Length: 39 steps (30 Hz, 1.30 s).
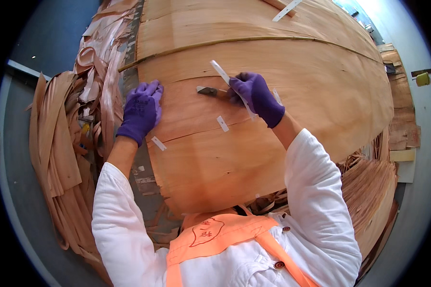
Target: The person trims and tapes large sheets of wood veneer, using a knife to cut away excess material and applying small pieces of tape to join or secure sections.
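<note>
A wide sheet of thin wood veneer (201, 172) spreads out in front of me. My left hand (142, 109), in a purple glove, lies on its left edge, fingers stretched forward and holding nothing. Above the middle of the veneer, my gloved right hand (257, 95) is closed around a utility knife (208, 91), its tip pointing left. The same hand also has a long white tape strip (220, 71), which slants across the fingers. Short white tape pieces (222, 123) are stuck along a seam in the veneer, one of them (158, 143) close to the left edge.
A long thin stick (234, 41) crosses the veneer beyond my hands. Loose veneer strips (57, 138) heap up along the left side. At the lower right lies a stack of veneer (368, 191). Another tape strip (286, 10) shows at the far end.
</note>
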Each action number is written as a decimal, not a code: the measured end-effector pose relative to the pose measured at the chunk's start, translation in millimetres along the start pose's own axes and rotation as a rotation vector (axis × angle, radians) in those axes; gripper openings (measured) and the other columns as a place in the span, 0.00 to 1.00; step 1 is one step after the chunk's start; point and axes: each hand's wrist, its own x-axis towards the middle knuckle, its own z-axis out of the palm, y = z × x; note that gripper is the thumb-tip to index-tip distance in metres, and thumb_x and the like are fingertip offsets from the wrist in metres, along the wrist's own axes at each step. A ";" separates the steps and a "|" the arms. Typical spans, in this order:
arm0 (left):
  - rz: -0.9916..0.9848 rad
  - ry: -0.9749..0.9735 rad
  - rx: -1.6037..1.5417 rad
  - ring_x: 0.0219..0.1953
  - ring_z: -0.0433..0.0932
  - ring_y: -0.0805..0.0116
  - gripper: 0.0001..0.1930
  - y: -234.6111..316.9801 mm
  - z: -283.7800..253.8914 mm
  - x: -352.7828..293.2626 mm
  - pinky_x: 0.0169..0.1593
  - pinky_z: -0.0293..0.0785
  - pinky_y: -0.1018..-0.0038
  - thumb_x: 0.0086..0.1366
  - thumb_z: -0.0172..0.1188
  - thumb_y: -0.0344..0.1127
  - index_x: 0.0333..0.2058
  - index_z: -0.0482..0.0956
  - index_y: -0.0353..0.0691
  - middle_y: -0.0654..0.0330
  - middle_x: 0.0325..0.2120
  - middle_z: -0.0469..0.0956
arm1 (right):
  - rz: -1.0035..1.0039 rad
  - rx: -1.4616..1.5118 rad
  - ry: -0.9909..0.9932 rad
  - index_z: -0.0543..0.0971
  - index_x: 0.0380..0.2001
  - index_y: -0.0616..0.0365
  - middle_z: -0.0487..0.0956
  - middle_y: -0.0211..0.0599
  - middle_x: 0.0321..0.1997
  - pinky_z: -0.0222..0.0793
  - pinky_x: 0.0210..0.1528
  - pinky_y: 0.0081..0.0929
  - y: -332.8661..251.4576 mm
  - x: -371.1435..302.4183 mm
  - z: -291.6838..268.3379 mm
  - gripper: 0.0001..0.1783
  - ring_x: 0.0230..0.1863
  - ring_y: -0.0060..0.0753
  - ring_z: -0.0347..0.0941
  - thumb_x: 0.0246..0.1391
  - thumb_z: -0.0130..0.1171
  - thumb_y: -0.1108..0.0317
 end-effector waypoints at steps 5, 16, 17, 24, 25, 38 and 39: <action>0.078 0.229 -0.225 0.53 0.69 0.56 0.22 58.2 -9.6 46.1 0.56 0.63 0.59 0.55 0.55 0.36 0.49 0.73 0.38 0.54 0.51 0.71 | 0.058 0.134 0.046 0.74 0.30 0.68 0.77 0.39 0.23 0.71 0.21 0.23 16.8 -15.8 -29.9 0.13 0.20 0.26 0.73 0.57 0.53 0.66; 0.202 0.047 -0.104 0.59 0.64 0.59 0.22 128.9 38.8 90.4 0.64 0.49 0.60 0.64 0.45 0.44 0.51 0.72 0.38 0.54 0.55 0.69 | 0.019 -0.002 -0.028 0.77 0.28 0.66 0.79 0.42 0.24 0.72 0.24 0.25 26.6 -12.5 -38.4 0.11 0.22 0.28 0.76 0.54 0.55 0.66; 0.206 0.046 -0.072 0.59 0.64 0.60 0.22 129.5 37.9 89.9 0.64 0.50 0.61 0.64 0.44 0.44 0.51 0.73 0.38 0.55 0.54 0.70 | 0.001 -0.127 -0.031 0.77 0.27 0.65 0.79 0.42 0.23 0.72 0.25 0.28 22.5 -10.9 -40.5 0.11 0.23 0.30 0.76 0.53 0.56 0.66; 0.226 0.049 -0.004 0.58 0.65 0.60 0.22 129.8 35.3 90.2 0.63 0.50 0.60 0.64 0.45 0.44 0.50 0.74 0.37 0.55 0.53 0.71 | -0.379 -0.952 -0.074 0.78 0.23 0.61 0.79 0.51 0.29 0.71 0.39 0.44 4.2 13.7 -64.8 0.10 0.32 0.53 0.76 0.46 0.54 0.65; 0.219 0.036 -0.022 0.59 0.65 0.61 0.22 130.7 36.3 90.7 0.63 0.50 0.60 0.64 0.45 0.45 0.50 0.74 0.37 0.55 0.53 0.71 | -0.568 -1.123 0.046 0.78 0.23 0.61 0.78 0.51 0.27 0.71 0.39 0.44 7.3 16.4 -73.9 0.10 0.33 0.52 0.76 0.47 0.52 0.66; 0.532 0.108 -0.140 0.57 0.63 0.45 0.16 126.4 25.0 94.8 0.60 0.58 0.57 0.51 0.61 0.34 0.42 0.78 0.45 0.48 0.53 0.69 | 0.051 -0.046 0.446 0.72 0.49 0.62 0.77 0.32 0.30 0.68 0.27 0.17 88.3 -200.3 -309.1 0.19 0.26 0.20 0.73 0.58 0.53 0.61; 0.512 0.113 -0.083 0.56 0.64 0.44 0.15 133.5 15.3 91.8 0.60 0.59 0.57 0.51 0.61 0.33 0.40 0.77 0.43 0.48 0.51 0.70 | 0.063 -0.016 0.498 0.71 0.50 0.61 0.77 0.32 0.31 0.68 0.28 0.17 100.1 -225.2 -325.0 0.20 0.26 0.20 0.73 0.58 0.53 0.61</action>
